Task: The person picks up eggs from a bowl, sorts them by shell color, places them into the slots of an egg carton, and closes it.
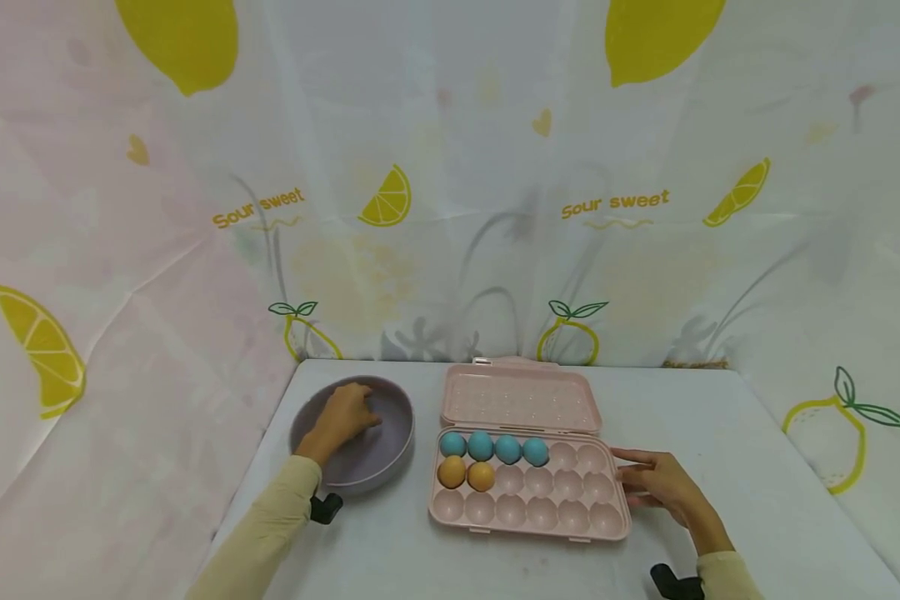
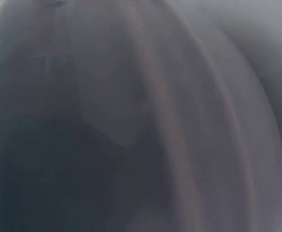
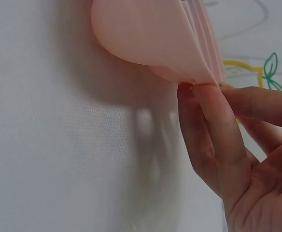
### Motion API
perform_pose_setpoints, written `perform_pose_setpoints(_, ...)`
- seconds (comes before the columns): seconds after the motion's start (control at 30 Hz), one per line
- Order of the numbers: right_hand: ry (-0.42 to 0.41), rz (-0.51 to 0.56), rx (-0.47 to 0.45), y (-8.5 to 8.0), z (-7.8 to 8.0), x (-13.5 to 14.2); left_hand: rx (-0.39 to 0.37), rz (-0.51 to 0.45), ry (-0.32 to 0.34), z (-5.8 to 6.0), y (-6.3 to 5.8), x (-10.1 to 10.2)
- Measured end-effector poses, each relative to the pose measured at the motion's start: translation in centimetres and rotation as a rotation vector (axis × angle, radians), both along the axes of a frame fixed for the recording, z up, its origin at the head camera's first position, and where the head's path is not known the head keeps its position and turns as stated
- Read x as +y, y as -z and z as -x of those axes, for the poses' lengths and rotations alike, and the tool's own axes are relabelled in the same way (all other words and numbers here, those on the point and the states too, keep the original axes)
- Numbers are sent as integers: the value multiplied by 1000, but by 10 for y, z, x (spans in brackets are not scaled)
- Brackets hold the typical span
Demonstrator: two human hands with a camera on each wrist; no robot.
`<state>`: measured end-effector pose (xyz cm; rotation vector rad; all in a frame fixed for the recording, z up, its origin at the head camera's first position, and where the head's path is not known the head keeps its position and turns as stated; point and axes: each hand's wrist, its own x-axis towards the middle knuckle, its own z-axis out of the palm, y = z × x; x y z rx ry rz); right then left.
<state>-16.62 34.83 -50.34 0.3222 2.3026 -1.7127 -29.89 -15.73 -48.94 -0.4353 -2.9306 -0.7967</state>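
Observation:
My left hand [image 1: 348, 412] reaches down into the grey-purple bowl [image 1: 407, 446] at the left, its thumb apart from the fingers. I cannot tell whether it holds anything. The bowl's ridged wall [image 2: 213, 121] fills the left wrist view, blurred. At the right, my right hand [image 1: 660, 482] pinches the side rim of a pink egg box [image 1: 525, 527]; the right wrist view shows thumb and fingertips [image 3: 211, 96] at that rim. Several blue balls [image 1: 508, 448] fill the left part of the box's back row. Two orange balls [image 1: 452, 472] sit at the left of the middle row.
The egg box's lid [image 1: 521, 398] lies folded open behind its tray. Both stand on a white table [image 1: 720, 433]. A lemon-print cloth [image 1: 457, 275] hangs behind the table and along both sides. The bowl stands left of the box, with a gap of tabletop between them.

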Motion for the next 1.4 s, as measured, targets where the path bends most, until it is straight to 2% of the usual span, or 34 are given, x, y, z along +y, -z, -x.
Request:
perform_pose_setpoints(0.17, 28, 5, -7, 0, 1, -1, -37, 83, -57, -2, -6, -1)
perform_pose_setpoints(0.27, 21, -3, -5, 1, 2, -1, -55, 139, -123, -6, -9, -2)
perform_pose_setpoints(0.37, 23, -10, -8, 1, 1, -1, -62, 196, -184, -8, -9, -4)
perform_pose_setpoints(0.47, 28, -16, -11, 2, 1, -1, -71, 226, -213, -9, -8, -6)
perform_pose_setpoints(0.67, 27, -13, -7, 1, 1, -2, -70, 217, -190, -6, -2, -5)
perform_pose_setpoints(0.83, 2, -10, -3, 0, 0, -2, -29, 161, -173, -6, 5, -3)
perform_pose_setpoints(0.97, 16, -16, -12, 1, 1, -3, 34, 144, -116, -6, 10, 1)
perform_pose_setpoints(1.1, 22, -27, -14, 2, 1, -3, -2, 131, -63, -3, 12, 6)
perform_pose_setpoints(1.2, 20, -31, -12, 2, 1, -2, -50, 104, -66, -1, 11, 8)
perform_pose_setpoints(1.4, 13, -24, -8, 1, 1, -2, -26, 79, -115, 0, 11, 6)
